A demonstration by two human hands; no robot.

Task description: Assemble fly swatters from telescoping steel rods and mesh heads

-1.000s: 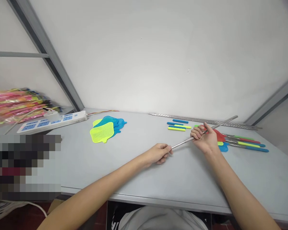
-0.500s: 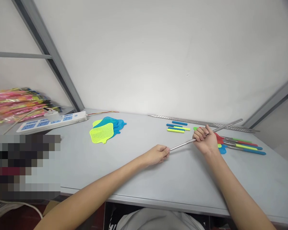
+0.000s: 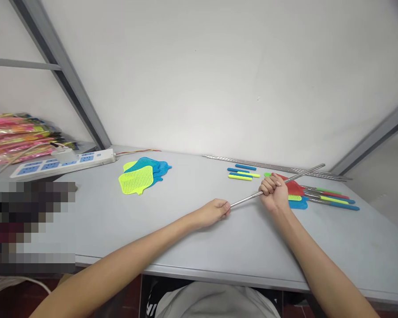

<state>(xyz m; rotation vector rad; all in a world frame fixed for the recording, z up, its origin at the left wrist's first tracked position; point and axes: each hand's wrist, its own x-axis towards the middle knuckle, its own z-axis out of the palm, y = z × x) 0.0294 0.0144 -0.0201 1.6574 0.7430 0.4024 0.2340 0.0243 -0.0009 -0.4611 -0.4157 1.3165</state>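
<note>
A thin metal rod [image 3: 245, 200] is held slantwise above the grey table, its far end rising to the right. My left hand [image 3: 215, 212] pinches its near end, and my right hand [image 3: 273, 192] is wrapped round it further along. Just beyond and right of my right hand lie several fly swatters [image 3: 338, 200] with coloured grips; their red, blue and yellow-green heads are partly hidden by the hand. Small blue and yellow-green handle grips [image 3: 240, 176] sit behind the rod. To the left, perforated fly swatter heads are piled: a yellow-green head [image 3: 136, 180] over blue heads [image 3: 162, 170].
Several long metal rods [image 3: 272, 166] lie along the wall. A white power strip [image 3: 64, 164] with a plug stands at the left, near plastic-wrapped colourful bundles [image 3: 18, 134]. Metal frame posts [image 3: 66, 84] rise at the sides. A pixelated patch hides the lower left.
Along the rod, my right hand has shifted slightly closer to my left hand, uncovering more of the red swatter head. The view has shifted a little. Both hands keep their hold.
</note>
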